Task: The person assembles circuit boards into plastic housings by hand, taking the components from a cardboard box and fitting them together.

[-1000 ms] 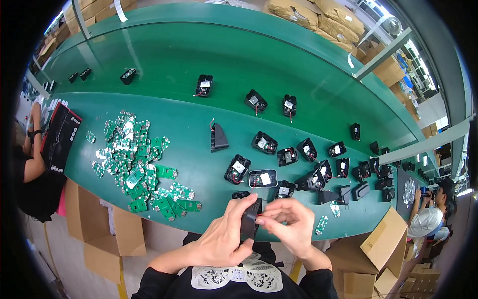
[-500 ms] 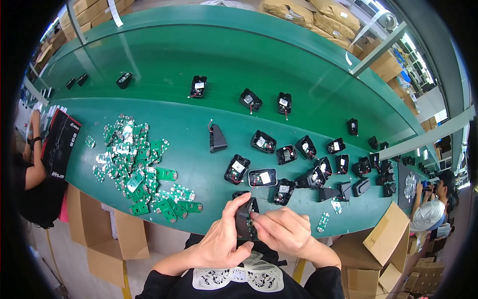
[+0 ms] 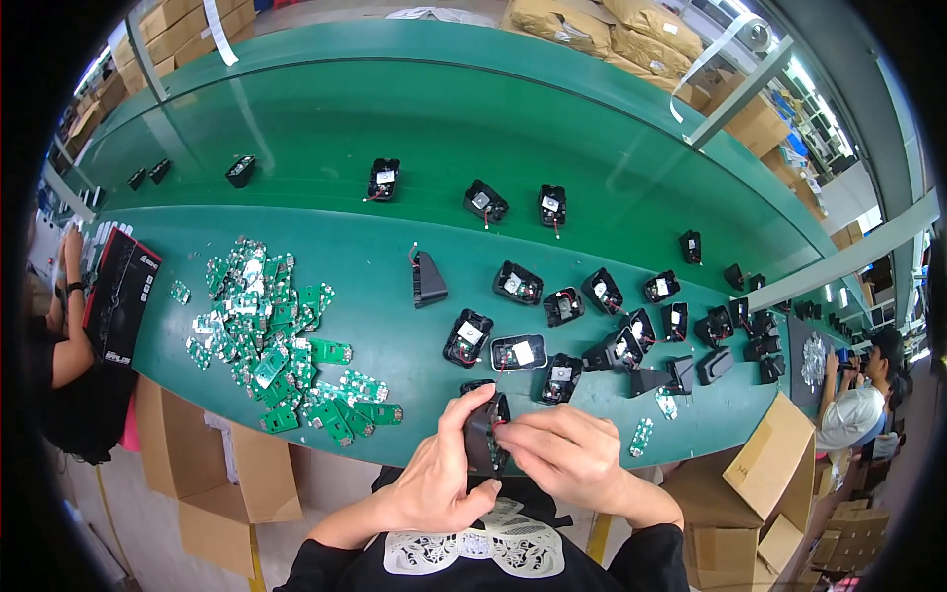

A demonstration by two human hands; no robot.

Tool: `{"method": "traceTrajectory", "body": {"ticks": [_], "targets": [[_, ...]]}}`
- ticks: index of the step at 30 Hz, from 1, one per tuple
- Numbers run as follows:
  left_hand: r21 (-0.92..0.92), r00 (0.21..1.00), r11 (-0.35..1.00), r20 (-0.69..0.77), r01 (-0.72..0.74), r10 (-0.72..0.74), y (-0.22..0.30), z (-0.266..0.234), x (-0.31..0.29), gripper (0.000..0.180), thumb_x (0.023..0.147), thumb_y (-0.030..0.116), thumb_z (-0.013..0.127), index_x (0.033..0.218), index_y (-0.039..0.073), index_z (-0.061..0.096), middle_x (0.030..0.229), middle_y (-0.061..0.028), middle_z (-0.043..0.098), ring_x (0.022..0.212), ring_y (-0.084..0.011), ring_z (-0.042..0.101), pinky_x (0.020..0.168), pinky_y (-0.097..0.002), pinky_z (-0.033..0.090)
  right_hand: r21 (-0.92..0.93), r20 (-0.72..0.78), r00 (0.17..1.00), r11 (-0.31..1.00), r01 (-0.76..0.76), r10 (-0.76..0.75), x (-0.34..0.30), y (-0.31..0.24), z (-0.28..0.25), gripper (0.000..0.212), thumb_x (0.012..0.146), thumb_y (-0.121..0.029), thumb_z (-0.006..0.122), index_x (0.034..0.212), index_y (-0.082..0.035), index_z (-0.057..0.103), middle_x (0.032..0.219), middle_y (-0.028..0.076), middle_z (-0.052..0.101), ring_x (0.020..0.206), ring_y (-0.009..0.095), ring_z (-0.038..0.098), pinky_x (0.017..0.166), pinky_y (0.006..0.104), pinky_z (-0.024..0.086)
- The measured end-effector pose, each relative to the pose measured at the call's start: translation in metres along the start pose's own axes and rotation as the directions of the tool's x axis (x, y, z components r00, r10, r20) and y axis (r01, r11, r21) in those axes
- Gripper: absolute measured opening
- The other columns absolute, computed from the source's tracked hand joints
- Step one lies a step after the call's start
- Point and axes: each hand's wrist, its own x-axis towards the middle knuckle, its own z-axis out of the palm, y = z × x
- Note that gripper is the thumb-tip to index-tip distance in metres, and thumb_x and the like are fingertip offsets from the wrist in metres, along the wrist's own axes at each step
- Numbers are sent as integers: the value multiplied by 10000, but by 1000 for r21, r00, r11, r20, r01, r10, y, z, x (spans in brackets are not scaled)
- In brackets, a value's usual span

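Near the bench's front edge, my left hand [image 3: 442, 476] grips a black plastic housing [image 3: 477, 440], with the thumb at its near end and a finger over its far end. A strip of green circuit board shows along the housing's open right side. The fingertips of my right hand [image 3: 564, 456] are pinched together at that opening, beside a bit of red. Exactly what they pinch is hidden. Just beyond lie more black housings, among them an upright one [image 3: 469, 337], one with a pale rim [image 3: 518, 353] and another [image 3: 559, 379] by my right hand.
A heap of green circuit boards [image 3: 271, 331] covers the bench's left part; two boards [image 3: 642, 436] lie at right. Several housings [image 3: 384, 180] sit on the far green strip. Open cartons [image 3: 212, 464] stand below the bench on both sides. Other people work at far left and right.
My right fingertips have shifted slightly at the housing's opening, their grip drawn closer together. The left hand keeps its hold. The whole view has turned a little.
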Motion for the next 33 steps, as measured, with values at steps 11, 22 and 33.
{"method": "traceTrajectory", "body": {"ticks": [11,22,33], "targets": [[11,999,1000,-31,-27,28,2,0,-1,851,650,54,597,1317,-25,75,1036,-222,378,636,-279,491,564,-360,419,52,-1,1000,998,-25,25,2,-2,-1,248,587,-7,709,825,-70,679,744,22,618,549,128,581,433,222,446],[203,971,964,-126,-175,203,-10,3,1,738,663,119,630,1258,-4,213,1058,-257,433,749,-341,540,596,-385,467,500,399,700,499,-708,592,6,-5,-2,159,736,14,649,874,25,572,808,57,623,731,104,621,578,212,490],[248,973,967,-199,-62,113,-19,10,-7,741,636,73,628,1229,-29,197,1024,-248,444,854,-340,522,752,-394,437,52,-67,996,997,-60,63,-8,-2,21,197,644,-3,679,837,-38,661,777,36,604,635,146,545,476,234,445]]}}
